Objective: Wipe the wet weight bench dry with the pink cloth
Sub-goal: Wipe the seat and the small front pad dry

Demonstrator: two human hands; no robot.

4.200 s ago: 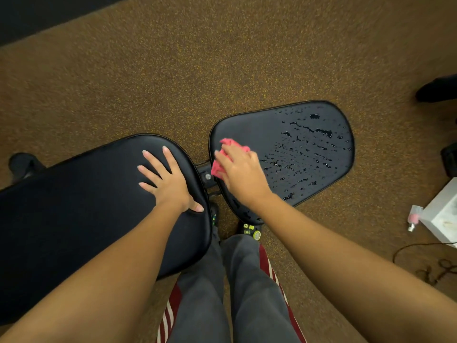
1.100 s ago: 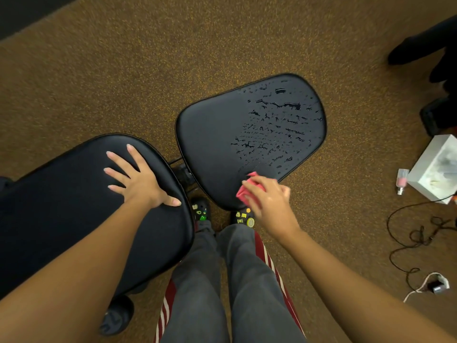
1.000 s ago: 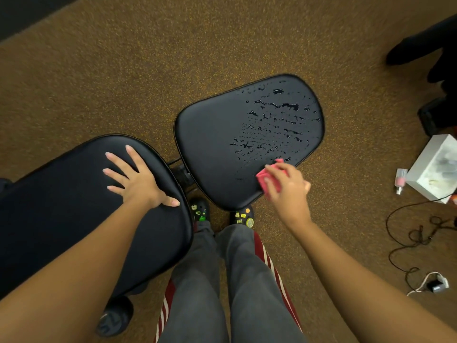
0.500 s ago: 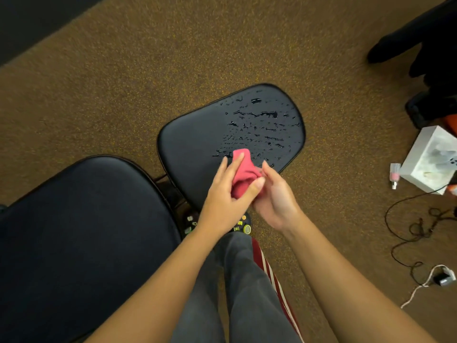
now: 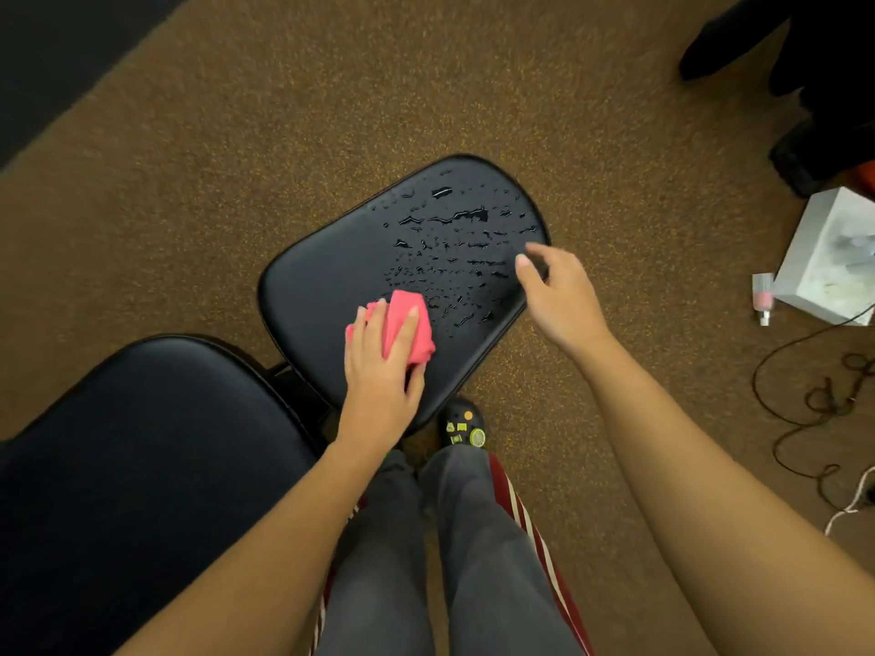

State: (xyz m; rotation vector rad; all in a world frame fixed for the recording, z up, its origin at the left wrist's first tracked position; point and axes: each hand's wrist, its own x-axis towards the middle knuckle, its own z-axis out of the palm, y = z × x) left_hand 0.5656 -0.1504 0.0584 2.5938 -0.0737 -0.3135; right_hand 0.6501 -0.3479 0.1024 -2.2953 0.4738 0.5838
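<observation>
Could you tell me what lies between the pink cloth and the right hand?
In the head view, only scattered water droplets on the black vinyl seat pad separate the crumpled pink cloth from the right hand.

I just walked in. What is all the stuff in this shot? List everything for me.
seat pad: one, black, centre
water drops: many, clear, on the seat pad's far right part
back pad: one, black, lower left
pink cloth: one, pink, bunched on the seat pad's near part
carpet: brown, all round
white box: one, white, right edge
small bottle: one, clear and pink, beside the box
cables: dark and white, lower right, count unclear
dark shapes: black, top right, cannot tell what
shoe: one seen, black with coloured charms
trousers: grey, red-and-white side stripes
left hand: holds the cloth on the pad
right hand: open, empty, over the pad's right edge
</observation>
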